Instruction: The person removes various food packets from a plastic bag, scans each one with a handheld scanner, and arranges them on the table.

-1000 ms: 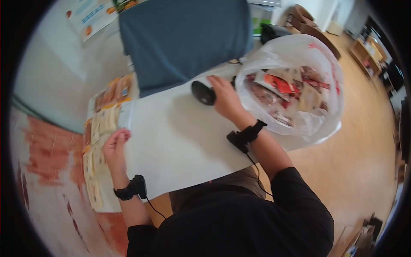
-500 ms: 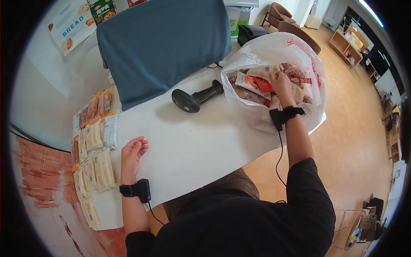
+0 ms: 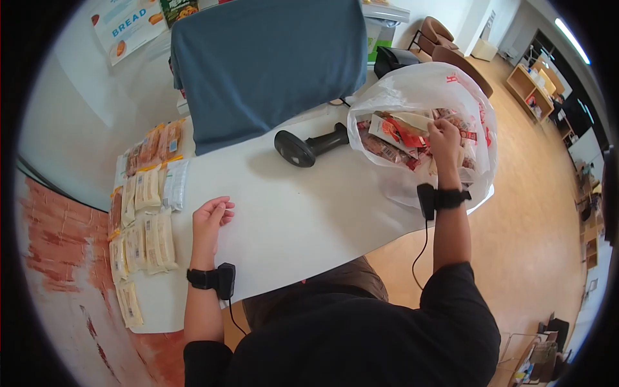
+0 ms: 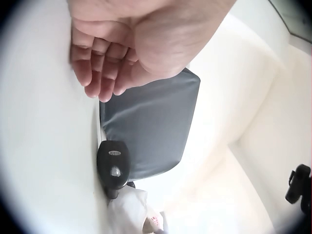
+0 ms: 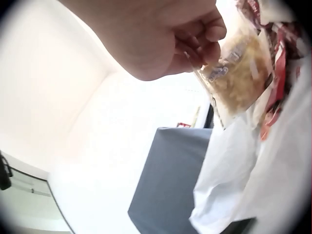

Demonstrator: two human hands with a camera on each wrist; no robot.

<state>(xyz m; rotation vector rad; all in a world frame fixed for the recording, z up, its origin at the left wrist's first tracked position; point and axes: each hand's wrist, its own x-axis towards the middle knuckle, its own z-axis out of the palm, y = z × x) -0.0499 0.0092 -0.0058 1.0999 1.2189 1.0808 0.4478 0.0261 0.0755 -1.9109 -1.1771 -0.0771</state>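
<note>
In the head view the right hand [image 3: 445, 145] is over the mouth of a white plastic bag [image 3: 387, 90] full of packaged food. The right wrist view shows its thumb and fingers pinching the edge of a clear packet [image 5: 241, 80] with pale yellowish contents. Over the white table [image 3: 277, 219] the left hand [image 3: 211, 219] holds nothing, its fingers loosely bent, as the left wrist view [image 4: 107, 63] also shows. A black handheld scanner [image 3: 296, 149] lies between the hands, near the bag. Rows of packets [image 3: 158, 242] lie left of the left hand.
A blue-grey cloth [image 3: 271, 64] covers a large upright object at the table's back. Behind the bag are a black device [image 3: 394, 59] and brown chairs [image 3: 438, 35]. Posters [image 3: 129, 26] hang on the wall. A black cable runs from each wrist camera.
The right hand has let go of the scanner, which now lies on the table, and has moved right to the bag, where it pinches a packet. The left hand has shifted slightly right, away from the packets.
</note>
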